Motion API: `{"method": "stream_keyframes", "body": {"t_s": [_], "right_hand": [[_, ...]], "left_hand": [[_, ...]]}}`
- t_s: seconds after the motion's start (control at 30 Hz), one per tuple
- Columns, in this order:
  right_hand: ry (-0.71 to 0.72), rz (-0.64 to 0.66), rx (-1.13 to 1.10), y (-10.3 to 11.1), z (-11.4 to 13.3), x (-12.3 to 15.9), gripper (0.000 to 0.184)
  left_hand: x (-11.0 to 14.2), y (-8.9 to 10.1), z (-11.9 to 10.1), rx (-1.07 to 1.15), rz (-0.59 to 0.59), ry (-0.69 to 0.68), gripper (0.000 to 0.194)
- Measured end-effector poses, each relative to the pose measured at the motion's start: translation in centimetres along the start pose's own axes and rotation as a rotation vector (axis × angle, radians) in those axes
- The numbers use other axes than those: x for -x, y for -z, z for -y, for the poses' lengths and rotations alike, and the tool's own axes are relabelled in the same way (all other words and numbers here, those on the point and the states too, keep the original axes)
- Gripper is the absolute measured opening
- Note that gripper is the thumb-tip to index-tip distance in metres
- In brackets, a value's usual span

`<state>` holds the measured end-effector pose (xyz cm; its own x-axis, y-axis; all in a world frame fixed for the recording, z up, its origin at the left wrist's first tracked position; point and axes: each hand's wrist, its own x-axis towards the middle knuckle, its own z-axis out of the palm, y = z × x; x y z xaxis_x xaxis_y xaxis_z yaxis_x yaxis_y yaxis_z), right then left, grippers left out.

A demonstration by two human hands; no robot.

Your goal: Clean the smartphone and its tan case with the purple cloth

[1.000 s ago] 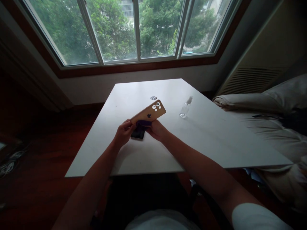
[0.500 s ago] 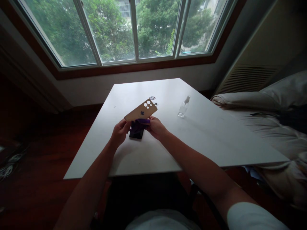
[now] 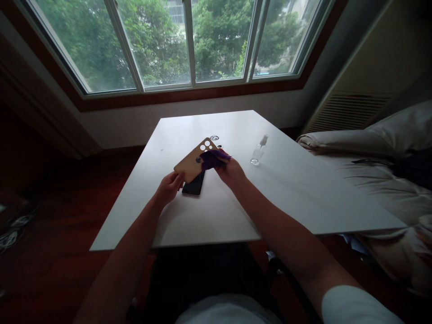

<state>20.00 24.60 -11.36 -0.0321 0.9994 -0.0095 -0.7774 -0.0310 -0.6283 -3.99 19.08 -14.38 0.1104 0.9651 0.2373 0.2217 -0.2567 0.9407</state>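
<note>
Both hands are seen working over a white table [image 3: 283, 202] below a window. The left hand [image 3: 168, 186] grips a gold phone case [image 3: 187, 170] at its near left end. Thumb and fingers are closed on it in a pinch, thumb on the upper face; from here I cannot make out every fingertip underneath. The case is held up off the table, tilted, its back with a dark apple-shaped logo turned upward and its round camera cut-outs at the far end.

The right hand [image 3: 233, 171] has its fingers drawn in around a bunched purple cloth [image 3: 212, 160]. The cloth lies against the right-hand side of the case, beside the logo and just below the cut-outs. How closely the fingertips press together inside it cannot be told, as the folds cover them.

A dark smartphone [image 3: 193, 186] lies flat on the table, partly hidden beneath the case. Beyond the case sits a small, flat, round piece [image 3: 214, 138], pattern too small to read. A clear spray bottle [image 3: 258, 152] stands to the right, well apart from the left hand and touched by neither.
</note>
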Motion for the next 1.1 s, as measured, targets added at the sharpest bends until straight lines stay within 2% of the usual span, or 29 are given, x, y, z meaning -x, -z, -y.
{"method": "stream_keyframes", "body": {"t_s": [0.23,0.43,0.57,0.7,0.8,1.0,1.1], "right_hand": [[0.049,0.118,0.129,-1.2,0.2,1.2,0.024],[-0.074,0.206,0.235,-1.9,-2.0,2.8,0.027],[-0.112,0.230,0.298,-1.9,-3.0,3.6,0.032],[-0.110,0.272,0.334,-2.0,-3.1,4.0,0.035],[-0.103,0.230,0.318,-1.9,-2.9,3.7,0.035],[0.002,-0.065,0.179,-0.3,-1.5,0.9,0.053],[0.055,-0.123,0.151,0.4,-1.1,0.1,0.056]], "left_hand": [[0.4,-0.3,-0.1,0.010,0.054,-0.005,0.050],[0.6,-0.6,-0.6,-0.004,0.124,-0.021,0.047],[0.5,-0.5,-1.1,0.067,0.083,-0.043,0.041],[0.3,-0.6,-1.3,0.106,0.061,0.003,0.042],[0.3,-0.5,-1.4,0.068,0.054,0.020,0.043],[0.2,0.1,-1.6,0.030,-0.012,-0.005,0.039],[0.3,0.0,-1.6,0.022,0.014,0.002,0.039]]}}
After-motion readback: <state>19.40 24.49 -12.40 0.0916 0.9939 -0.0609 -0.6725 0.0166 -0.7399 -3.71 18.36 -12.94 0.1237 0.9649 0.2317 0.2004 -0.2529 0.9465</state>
